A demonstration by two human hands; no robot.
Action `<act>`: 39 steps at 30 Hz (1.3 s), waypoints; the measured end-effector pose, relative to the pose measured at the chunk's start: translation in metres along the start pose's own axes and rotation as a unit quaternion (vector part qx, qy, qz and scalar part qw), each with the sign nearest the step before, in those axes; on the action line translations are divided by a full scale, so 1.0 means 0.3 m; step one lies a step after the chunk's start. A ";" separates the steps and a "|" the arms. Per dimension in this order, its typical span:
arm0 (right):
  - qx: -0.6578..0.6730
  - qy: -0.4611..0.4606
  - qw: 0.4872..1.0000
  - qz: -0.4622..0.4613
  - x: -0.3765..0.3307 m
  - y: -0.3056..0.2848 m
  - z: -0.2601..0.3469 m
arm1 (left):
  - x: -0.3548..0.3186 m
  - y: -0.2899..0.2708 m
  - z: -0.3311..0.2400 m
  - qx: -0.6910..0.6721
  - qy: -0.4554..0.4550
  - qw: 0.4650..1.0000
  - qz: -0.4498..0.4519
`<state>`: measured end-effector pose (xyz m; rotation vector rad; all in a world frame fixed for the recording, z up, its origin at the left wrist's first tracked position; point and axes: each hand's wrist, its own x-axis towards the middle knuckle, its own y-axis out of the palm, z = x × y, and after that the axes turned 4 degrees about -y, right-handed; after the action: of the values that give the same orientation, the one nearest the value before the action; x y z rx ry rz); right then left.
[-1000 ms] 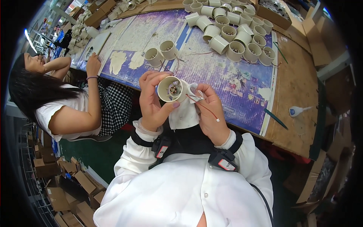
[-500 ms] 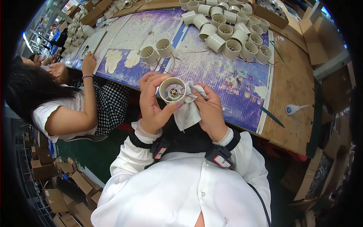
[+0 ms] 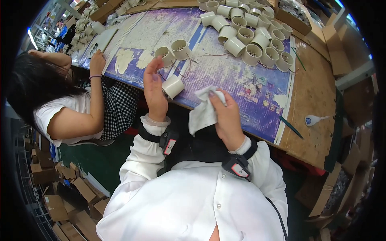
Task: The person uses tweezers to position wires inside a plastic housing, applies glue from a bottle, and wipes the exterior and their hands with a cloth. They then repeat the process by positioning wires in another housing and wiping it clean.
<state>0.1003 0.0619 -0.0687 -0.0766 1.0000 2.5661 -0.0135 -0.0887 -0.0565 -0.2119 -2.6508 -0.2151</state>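
My left hand (image 3: pixel 155 94) is raised at the table's near edge, fingers loosely bent and apart, holding nothing. Just to its right, a cream cylindrical housing (image 3: pixel 174 87) lies tilted on its side on the table, its wall facing me. Past the fingertips stand two upright housings, the left one (image 3: pixel 163 56) and the right one (image 3: pixel 181 50), with thin wires trailing near them. My right hand (image 3: pixel 229 118) pinches a crumpled white cloth (image 3: pixel 204 112) that hangs down over the table edge.
Several more housings (image 3: pixel 251 55) crowd the far right of the purple-printed table (image 3: pixel 241 96). A green stick-like tool (image 3: pixel 291 127) and a small white bottle (image 3: pixel 311 120) lie at the right. On my left sits a co-worker (image 3: pixel 76 108), one arm on the table. Cardboard boxes (image 3: pixel 86 193) fill the floor at lower left.
The housing left my hands and now lies on the table. My left hand let go and turned upward; my right hand drew away a little to the right with the cloth.
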 end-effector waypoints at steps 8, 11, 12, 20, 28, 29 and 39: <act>0.023 -0.009 0.999 -0.029 0.028 -0.036 0.075 | -0.023 -0.127 -0.025 0.139 0.014 0.990 -0.017; 0.027 -0.016 0.999 -0.027 0.024 -0.044 0.091 | -0.030 -0.126 -0.148 0.402 0.113 0.908 0.024; 0.032 -0.018 0.999 -0.025 0.020 -0.041 0.102 | -0.032 -0.129 -0.171 0.522 0.158 0.837 0.046; 0.014 -0.016 1.000 -0.010 -0.010 -0.039 0.108 | -0.065 -0.091 -0.113 0.578 0.117 0.807 0.031; 0.018 -0.013 1.000 0.004 -0.014 -0.048 0.114 | -0.005 -0.047 -0.137 0.617 0.130 0.773 0.070; 0.018 -0.013 1.000 0.007 -0.013 -0.047 0.115 | 0.005 -0.044 -0.133 0.617 0.130 0.773 0.071; 0.023 -0.013 1.000 -0.013 -0.024 -0.059 0.137 | 0.071 -0.133 -0.137 0.597 0.097 0.792 0.082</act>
<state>0.1172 0.0986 -0.0481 -0.0431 1.0425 2.5133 -0.0215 -0.1328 -0.0152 0.0178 -2.0450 1.3749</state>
